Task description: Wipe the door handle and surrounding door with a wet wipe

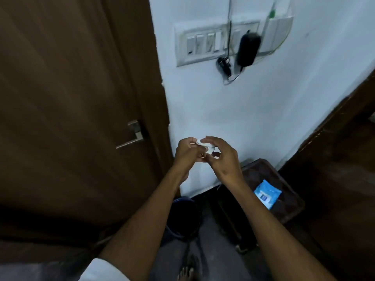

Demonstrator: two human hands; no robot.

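Note:
A dark brown door [71,98] fills the left side, with a silver lever handle [133,136] near its right edge. My left hand [187,152] and my right hand [221,157] meet in front of the white wall, right of the handle. Both pinch a small folded white wet wipe [207,148] between their fingers. Most of the wipe is hidden by the fingers. Neither hand touches the door.
A blue wet wipe pack [267,193] lies on a dark stool [288,199] at lower right. A dark bucket [182,216] stands on the floor below my hands. A switch panel [217,42] with a black adapter [248,48] hangs on the wall above. My bare foot [185,274] shows at the bottom.

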